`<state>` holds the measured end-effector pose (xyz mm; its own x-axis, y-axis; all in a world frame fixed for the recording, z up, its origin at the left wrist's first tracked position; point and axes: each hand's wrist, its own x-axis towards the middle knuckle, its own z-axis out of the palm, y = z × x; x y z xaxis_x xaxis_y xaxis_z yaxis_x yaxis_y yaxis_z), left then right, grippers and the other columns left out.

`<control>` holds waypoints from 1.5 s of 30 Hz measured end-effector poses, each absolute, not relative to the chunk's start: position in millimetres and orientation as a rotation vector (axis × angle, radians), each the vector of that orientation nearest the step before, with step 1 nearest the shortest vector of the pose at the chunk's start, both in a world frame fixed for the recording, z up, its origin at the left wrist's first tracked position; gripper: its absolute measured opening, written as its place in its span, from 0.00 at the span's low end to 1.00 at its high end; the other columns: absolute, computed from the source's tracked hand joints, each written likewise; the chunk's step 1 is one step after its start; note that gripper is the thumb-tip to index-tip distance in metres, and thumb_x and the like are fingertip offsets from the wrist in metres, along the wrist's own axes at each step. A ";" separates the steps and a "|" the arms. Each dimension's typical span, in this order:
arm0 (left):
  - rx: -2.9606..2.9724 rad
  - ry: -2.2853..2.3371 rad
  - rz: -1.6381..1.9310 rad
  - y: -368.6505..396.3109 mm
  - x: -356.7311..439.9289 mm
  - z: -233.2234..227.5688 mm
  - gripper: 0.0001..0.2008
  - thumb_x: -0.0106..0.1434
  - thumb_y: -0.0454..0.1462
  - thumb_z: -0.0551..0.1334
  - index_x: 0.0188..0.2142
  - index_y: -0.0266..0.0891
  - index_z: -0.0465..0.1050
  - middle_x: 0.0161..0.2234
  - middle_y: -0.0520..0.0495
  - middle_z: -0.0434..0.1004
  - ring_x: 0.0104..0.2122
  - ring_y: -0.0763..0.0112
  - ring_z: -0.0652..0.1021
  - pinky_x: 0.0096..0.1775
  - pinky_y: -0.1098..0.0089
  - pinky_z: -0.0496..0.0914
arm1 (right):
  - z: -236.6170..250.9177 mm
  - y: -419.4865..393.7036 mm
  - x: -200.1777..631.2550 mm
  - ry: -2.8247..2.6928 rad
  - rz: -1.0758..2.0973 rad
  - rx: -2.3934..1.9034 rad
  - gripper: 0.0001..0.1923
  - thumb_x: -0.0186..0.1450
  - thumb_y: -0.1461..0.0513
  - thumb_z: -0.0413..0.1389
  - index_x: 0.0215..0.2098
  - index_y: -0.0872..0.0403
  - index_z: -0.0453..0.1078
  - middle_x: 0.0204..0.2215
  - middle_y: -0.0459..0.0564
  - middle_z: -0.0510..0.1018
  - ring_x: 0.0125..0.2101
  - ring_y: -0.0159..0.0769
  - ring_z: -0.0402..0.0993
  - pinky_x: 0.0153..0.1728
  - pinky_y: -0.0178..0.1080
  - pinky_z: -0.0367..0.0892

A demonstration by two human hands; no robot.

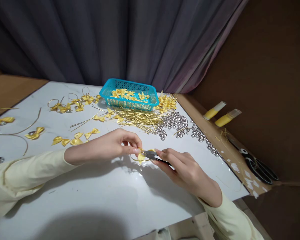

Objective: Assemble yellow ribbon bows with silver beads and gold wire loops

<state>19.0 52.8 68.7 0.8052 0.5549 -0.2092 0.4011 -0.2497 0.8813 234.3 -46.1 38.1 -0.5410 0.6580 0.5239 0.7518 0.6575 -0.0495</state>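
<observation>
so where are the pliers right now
In the head view, the pliers are in the right hand, just below the picture's centre, their tips at the yellow bow held by the left hand.

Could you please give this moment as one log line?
left hand: pinching bow | right hand: gripping pliers against bow | basket: beyond hands, more bows inside | scissors: far right

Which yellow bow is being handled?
The bow between the left hand and the pliers in the right hand; other bows lie on the table or in the basket.
</observation>
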 end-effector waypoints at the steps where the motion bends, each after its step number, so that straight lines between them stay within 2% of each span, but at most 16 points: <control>1: 1.882 0.724 0.172 53.2 18.9 68.2 0.06 0.59 0.38 0.58 0.31 0.39 0.72 0.29 0.53 0.76 0.30 0.72 0.72 0.31 0.74 0.63 | 38.1 -46.1 234.4 -2.372 -0.245 -1.097 0.06 0.69 0.64 0.49 0.39 0.59 0.64 0.27 0.49 0.75 0.24 0.29 0.72 0.20 0.32 0.62; 19: 1.892 0.731 0.173 52.7 18.8 68.1 0.06 0.59 0.37 0.58 0.31 0.39 0.73 0.28 0.54 0.74 0.29 0.73 0.71 0.31 0.75 0.62 | 37.3 -46.6 233.6 -2.381 -0.263 -1.114 0.06 0.69 0.63 0.49 0.40 0.59 0.64 0.28 0.49 0.75 0.25 0.29 0.72 0.20 0.32 0.61; 45: 1.878 0.739 0.186 51.9 18.9 67.5 0.05 0.60 0.36 0.59 0.31 0.38 0.73 0.27 0.55 0.73 0.28 0.76 0.70 0.30 0.76 0.61 | 34.1 -43.4 232.4 -2.364 -0.174 -1.092 0.04 0.69 0.64 0.49 0.37 0.58 0.64 0.27 0.49 0.74 0.22 0.29 0.68 0.19 0.33 0.58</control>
